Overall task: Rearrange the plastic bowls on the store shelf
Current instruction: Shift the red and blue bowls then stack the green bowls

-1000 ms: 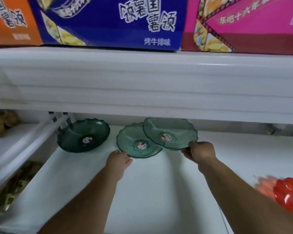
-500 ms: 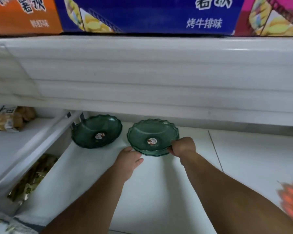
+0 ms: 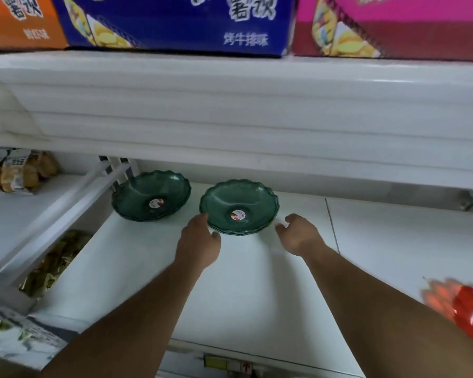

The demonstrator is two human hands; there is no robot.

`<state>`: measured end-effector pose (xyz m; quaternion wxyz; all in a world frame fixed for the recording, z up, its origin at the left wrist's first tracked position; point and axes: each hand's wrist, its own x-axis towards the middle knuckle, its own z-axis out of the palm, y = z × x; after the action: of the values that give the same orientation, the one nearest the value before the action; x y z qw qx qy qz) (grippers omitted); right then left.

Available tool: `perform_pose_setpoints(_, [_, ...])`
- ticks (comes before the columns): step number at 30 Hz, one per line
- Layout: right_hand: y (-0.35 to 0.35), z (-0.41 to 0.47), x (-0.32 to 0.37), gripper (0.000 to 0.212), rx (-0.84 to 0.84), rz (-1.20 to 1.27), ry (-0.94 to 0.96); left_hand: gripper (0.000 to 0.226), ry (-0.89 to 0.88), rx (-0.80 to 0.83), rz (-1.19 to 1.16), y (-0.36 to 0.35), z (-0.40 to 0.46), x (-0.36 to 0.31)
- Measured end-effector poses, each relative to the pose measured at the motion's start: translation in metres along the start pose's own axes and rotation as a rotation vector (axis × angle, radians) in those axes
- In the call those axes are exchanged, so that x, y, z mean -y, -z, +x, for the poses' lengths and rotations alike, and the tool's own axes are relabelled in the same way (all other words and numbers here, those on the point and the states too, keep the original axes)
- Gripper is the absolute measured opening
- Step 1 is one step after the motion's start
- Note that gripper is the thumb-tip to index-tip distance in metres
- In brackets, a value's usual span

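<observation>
Two dark green plastic bowls sat side by side near the back of the white store shelf (image 3: 243, 290), both upright with their open mouths facing up and their scalloped rims level. Being round, neither had a long axis to speak of. The left bowl (image 3: 151, 195) stood by the shelf's left edge, beside the white divider rails (image 3: 74, 203). The right bowl (image 3: 239, 207) looked like a nested stack, with a second rim showing just under the first. Each carried a small round sticker at its centre.

The left hand (image 3: 200, 241) was loosely open, its fingertips touching the right bowl's near left rim without gripping it. The right hand (image 3: 298, 234) was open with curled fingers, empty, just beside that bowl's right rim and apart from it. Red packaged goods (image 3: 467, 309) lay at the shelf's right end.
</observation>
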<state>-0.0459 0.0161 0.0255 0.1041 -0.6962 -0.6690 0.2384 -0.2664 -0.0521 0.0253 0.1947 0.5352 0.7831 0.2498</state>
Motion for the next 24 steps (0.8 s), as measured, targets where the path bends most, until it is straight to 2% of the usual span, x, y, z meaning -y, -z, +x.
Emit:
perform_pose_setpoints(4, [0.023, -0.032, -0.019, 0.061, -0.036, -0.394, 0.244, 0.065, -0.227, 0.083, 0.399, 0.000, -0.029, -0.040])
perform_pose_setpoints(9, [0.054, -0.077, -0.051, 0.071, 0.037, -0.546, 0.360, 0.068, -0.294, 0.139, 0.583, -0.016, -0.071, -0.093])
perform_pose_setpoints(15, [0.090, -0.128, -0.121, 0.072, 0.084, -0.548, 0.333, 0.066, -0.310, 0.190, 0.623, -0.054, -0.133, -0.152])
perform_pose_setpoints(24, [0.122, -0.196, -0.185, 0.073, 0.035, -0.501, 0.208, 0.068, -0.407, 0.278, 0.538, -0.091, -0.199, -0.203])
